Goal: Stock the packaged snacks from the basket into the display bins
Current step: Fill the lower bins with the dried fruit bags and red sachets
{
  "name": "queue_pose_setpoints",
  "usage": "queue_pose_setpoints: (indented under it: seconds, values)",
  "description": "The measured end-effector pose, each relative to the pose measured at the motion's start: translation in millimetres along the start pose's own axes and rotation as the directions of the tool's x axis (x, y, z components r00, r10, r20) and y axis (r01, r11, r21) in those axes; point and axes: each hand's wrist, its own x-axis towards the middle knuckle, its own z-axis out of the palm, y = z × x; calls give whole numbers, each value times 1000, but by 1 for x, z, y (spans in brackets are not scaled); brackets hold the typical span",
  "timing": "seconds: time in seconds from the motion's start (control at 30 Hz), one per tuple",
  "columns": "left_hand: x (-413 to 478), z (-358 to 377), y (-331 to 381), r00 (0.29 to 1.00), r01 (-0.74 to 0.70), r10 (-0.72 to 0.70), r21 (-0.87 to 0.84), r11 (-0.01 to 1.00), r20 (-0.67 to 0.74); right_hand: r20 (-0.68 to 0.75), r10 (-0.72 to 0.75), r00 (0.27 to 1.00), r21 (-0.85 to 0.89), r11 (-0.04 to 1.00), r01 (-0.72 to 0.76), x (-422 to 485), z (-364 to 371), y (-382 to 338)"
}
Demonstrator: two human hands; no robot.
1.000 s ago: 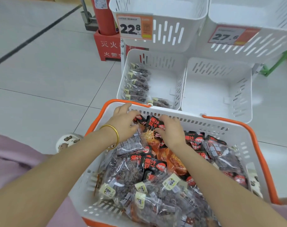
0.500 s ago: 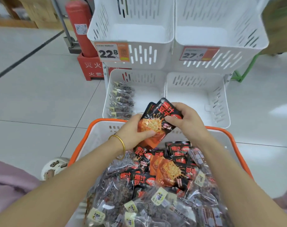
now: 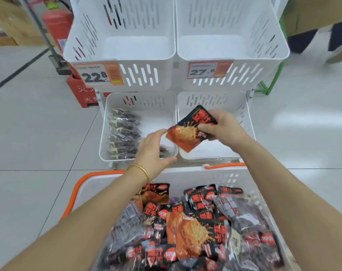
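My right hand (image 3: 223,128) grips a small stack of red-and-black snack packets (image 3: 189,132) above the front of the lower right display bin (image 3: 244,122). My left hand (image 3: 152,149), with its fingers relaxed, touches the stack's left corner with a fingertip. It hovers over the front right corner of the lower left bin (image 3: 102,133), which holds a row of dark clear-wrapped packets (image 3: 123,133). The white basket with an orange rim (image 3: 182,177) sits below my arms, piled with several red-black and dark packets (image 3: 195,227).
Two upper white bins (image 3: 123,49) (image 3: 230,45) carry price tags 22.8 (image 3: 99,75) and 27.6 (image 3: 205,70). A red fire extinguisher (image 3: 56,22) on its stand (image 3: 78,92) is at the rack's left. A person's legs (image 3: 332,42) pass at the top right.
Both hands lifted the red-black packets out of the basket and carried them forward over the lower bins. My left hand has loosened to a fingertip touch.
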Motion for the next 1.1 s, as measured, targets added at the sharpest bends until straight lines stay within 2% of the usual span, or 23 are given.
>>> queue_pose_setpoints:
  seconds: [0.07, 0.13, 0.2, 0.27, 0.33, 0.5, 0.57, 0.67, 0.8, 0.87, 0.97, 1.03, 1.1]
  values:
    - [5, 9, -10, 999, -31, 33, 237, 971, -4, -129, -58, 990, -279, 960, 20, 20, -3, 16]
    - [9, 23, -21, 998, -8, -16, 414, 910, 55, -174, -39, 984, -512, 857, -57, 33, -1, 36]
    - [11, 39, -29, 994, -7, -53, 547, 837, 94, -121, -27, 992, -601, 798, -52, 42, 7, 57]
    - [11, 46, -32, 995, -47, -22, 641, 766, 99, -25, -15, 1000, -623, 782, -4, 53, 18, 75]
    - [14, 50, -36, 997, -64, 16, 642, 764, 80, 72, 7, 997, -633, 773, 40, 63, 27, 87]
    - [21, 52, -39, 996, -77, 26, 663, 744, 87, 349, 174, 921, -599, 797, 76, 69, 52, 109]
    - [23, 52, -39, 992, -88, 0, 677, 731, 129, 410, 244, 879, -532, 847, 13, 65, 53, 103]
    - [30, 52, -40, 992, -103, 24, 682, 724, 123, 447, 359, 820, -525, 847, -85, 58, 52, 92]
    - [36, 52, -40, 991, -117, 39, 670, 733, 131, 419, 405, 813, -574, 812, -108, 49, 47, 82]
    - [35, 51, -37, 988, -118, 25, 652, 749, 151, 355, 339, 871, -514, 849, -121, 43, 37, 72]
    - [30, 44, -32, 982, -130, 28, 570, 811, 184, 182, 185, 966, -305, 944, -124, 24, 23, 51]
    - [23, 37, -30, 980, -163, 90, 450, 878, 180, 74, 130, 989, -139, 983, -119, -4, 13, 36]
    - [8, 29, -26, 978, -205, 181, 324, 924, 101, 16, 145, 989, 33, 989, -145, -42, 5, 26]
